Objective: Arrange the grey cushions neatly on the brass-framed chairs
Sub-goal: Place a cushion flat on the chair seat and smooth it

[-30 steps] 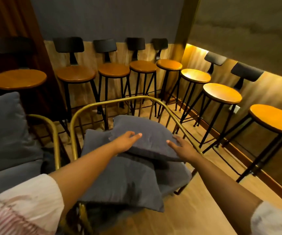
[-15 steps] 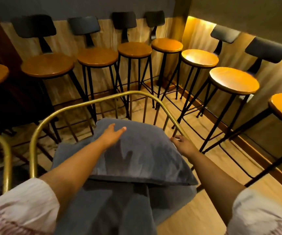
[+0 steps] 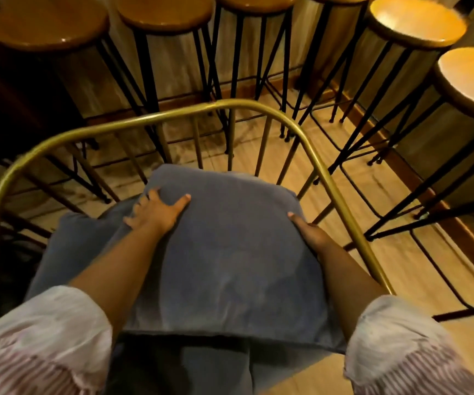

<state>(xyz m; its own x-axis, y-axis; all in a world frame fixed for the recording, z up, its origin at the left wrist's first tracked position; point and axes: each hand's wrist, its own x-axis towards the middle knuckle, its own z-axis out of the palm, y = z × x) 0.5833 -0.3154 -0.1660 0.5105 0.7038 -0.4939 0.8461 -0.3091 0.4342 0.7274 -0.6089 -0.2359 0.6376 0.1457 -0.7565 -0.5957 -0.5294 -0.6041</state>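
Observation:
A square grey cushion [image 3: 230, 252] lies on top of a second grey cushion [image 3: 67, 252] inside the brass-framed chair [image 3: 230, 105], whose curved rail wraps the back and both sides. My left hand [image 3: 156, 212] grips the top cushion at its far left corner, fingers curled over the edge. My right hand [image 3: 310, 235] holds the cushion's right edge, close to the brass side rail. The lower cushion pokes out on the left and at the front.
Several bar stools [image 3: 170, 12] with round wooden seats and thin black legs crowd behind and to the right of the chair. A lit stool seat [image 3: 415, 21] stands at the upper right. Wooden floor [image 3: 358, 223] shows between the stool legs.
I have leaned closer over the chair. Both hands have slid onto the top cushion's edges and taken hold, and the cushion now sits squarer over the lower one.

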